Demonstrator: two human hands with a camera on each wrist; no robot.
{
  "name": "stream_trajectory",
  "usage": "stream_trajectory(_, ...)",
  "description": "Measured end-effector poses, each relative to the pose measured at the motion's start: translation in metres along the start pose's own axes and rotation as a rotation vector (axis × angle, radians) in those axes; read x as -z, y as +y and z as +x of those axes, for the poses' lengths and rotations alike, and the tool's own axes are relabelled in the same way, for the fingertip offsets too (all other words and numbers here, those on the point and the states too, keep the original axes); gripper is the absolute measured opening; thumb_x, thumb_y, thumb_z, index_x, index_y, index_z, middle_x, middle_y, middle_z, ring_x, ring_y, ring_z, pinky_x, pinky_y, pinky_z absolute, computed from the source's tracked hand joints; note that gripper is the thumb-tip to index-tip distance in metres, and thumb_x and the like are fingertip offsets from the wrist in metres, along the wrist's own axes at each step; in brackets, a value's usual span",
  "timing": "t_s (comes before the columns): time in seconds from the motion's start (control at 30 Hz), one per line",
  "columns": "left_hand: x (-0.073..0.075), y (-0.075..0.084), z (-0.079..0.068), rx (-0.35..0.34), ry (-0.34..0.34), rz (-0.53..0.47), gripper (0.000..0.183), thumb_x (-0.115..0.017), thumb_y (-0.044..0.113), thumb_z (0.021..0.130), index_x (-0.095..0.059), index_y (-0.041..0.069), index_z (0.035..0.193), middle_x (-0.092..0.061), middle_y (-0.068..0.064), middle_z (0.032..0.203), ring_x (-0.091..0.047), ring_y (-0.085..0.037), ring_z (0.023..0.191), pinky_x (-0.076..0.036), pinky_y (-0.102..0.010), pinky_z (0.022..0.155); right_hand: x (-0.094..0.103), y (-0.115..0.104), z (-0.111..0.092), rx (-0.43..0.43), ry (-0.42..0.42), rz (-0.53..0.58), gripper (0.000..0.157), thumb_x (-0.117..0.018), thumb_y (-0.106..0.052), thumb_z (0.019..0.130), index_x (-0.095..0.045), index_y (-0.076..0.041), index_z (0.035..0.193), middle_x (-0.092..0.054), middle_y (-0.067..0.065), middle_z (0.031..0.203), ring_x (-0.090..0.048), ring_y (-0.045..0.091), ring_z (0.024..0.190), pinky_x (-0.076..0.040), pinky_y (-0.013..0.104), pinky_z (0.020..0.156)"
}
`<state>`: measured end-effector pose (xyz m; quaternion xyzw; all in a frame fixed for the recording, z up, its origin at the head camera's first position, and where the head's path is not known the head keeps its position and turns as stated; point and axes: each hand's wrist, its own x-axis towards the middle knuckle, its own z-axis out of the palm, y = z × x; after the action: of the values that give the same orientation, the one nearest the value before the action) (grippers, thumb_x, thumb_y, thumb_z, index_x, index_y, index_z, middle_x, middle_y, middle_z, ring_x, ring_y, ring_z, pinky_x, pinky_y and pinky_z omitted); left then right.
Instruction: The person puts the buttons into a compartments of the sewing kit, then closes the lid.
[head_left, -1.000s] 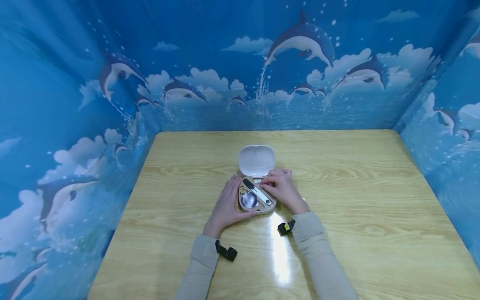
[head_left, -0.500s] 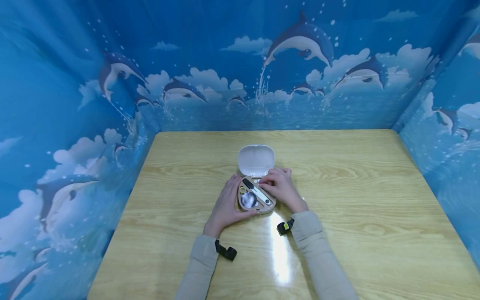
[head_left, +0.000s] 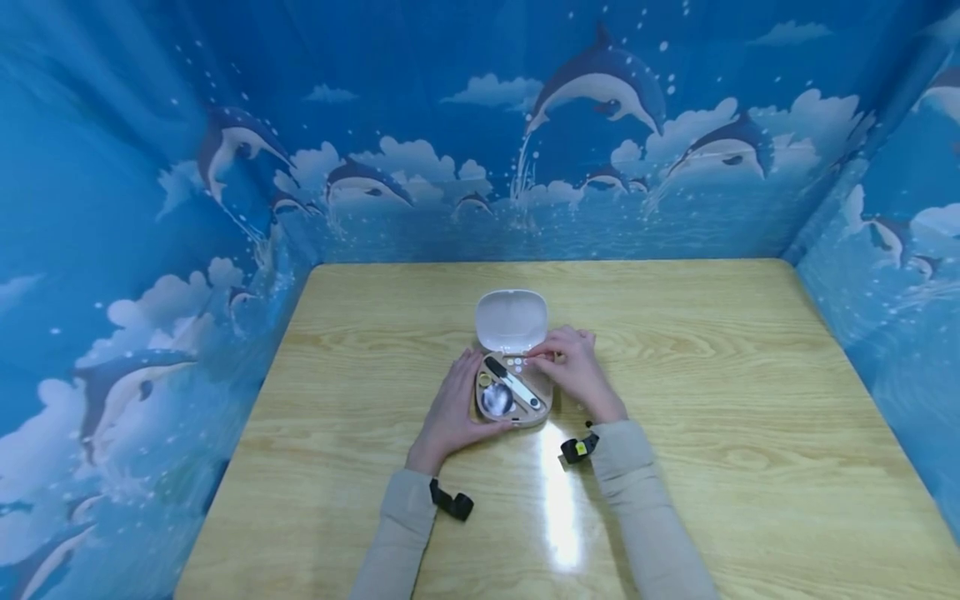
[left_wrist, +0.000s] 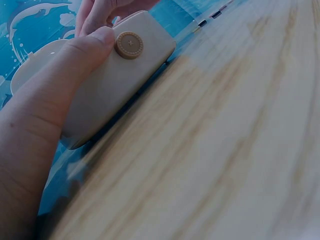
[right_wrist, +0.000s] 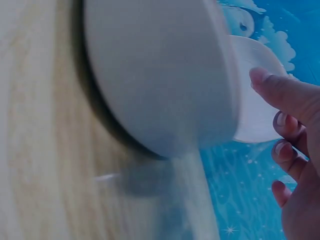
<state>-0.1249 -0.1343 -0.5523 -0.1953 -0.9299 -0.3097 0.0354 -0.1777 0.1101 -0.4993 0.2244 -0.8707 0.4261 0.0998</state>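
Head: the case [head_left: 534,420] is mid-table, lid [head_left: 512,318] tipped up on its far side. Left hand [head_left: 452,408] grips its left side, thumb along the near edge. Right hand [head_left: 573,367] has fingertips by the small white pieces [head_left: 517,361], right of the black-and-white tool [head_left: 517,387]; can't tell if it's pinching 1. Round glossy disc [head_left: 497,400] left of the tool. My read: step is handling those pieces 1 at a time. Brace with the left, use fingertips only, don't bump lid or tool. Surface: wood-grain table [head_left: 712,375], glare streak near the case; a dropped piece could bounce or slide. Room: dolphin-print curtain [head_left: 420,83] at the back and 2 sides.

Left wrist: thumb on the case wall, just beside a round ribbed button [left_wrist: 130,45]. If that's the latch, stay off it.

Right wrist: case blurred, digits in front of lid, nothing visible between them; grip unclear.
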Motion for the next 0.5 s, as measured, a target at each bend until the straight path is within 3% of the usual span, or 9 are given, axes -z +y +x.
stream_trajectory(0.23, 0.0, 0.0, 0.0, -0.003, 0.007, -0.004, 0.125, -0.066, 0.082, 0.069, -0.013, 0.016, 0.16, -0.016, -0.006, 0.165, -0.007, -0.019, 0.152, -0.016, -0.049, 0.122, 0.018, -0.002, -0.003, 0.033, 0.073, 0.056, 0.01, -0.084, -0.01, 0.078, -0.078, -0.01, 0.086, -0.057, -0.008, 0.069, -0.047, 0.017, 0.075, -0.026, 0.049, 0.093)
stream_trajectory(0.5, 0.0, 0.001, -0.001, -0.001, 0.009, -0.009, 0.125, -0.067, 0.082, 0.068, -0.014, 0.016, 0.16, -0.017, -0.006, 0.165, -0.009, -0.021, 0.152, -0.017, -0.049, 0.121, 0.037, 0.005, -0.014, -0.01, 0.132, 0.073, 0.011, -0.084, -0.008, 0.077, -0.078, -0.009, 0.086, -0.053, -0.007, 0.065, -0.044, 0.016, 0.071, -0.026, 0.046, 0.09)
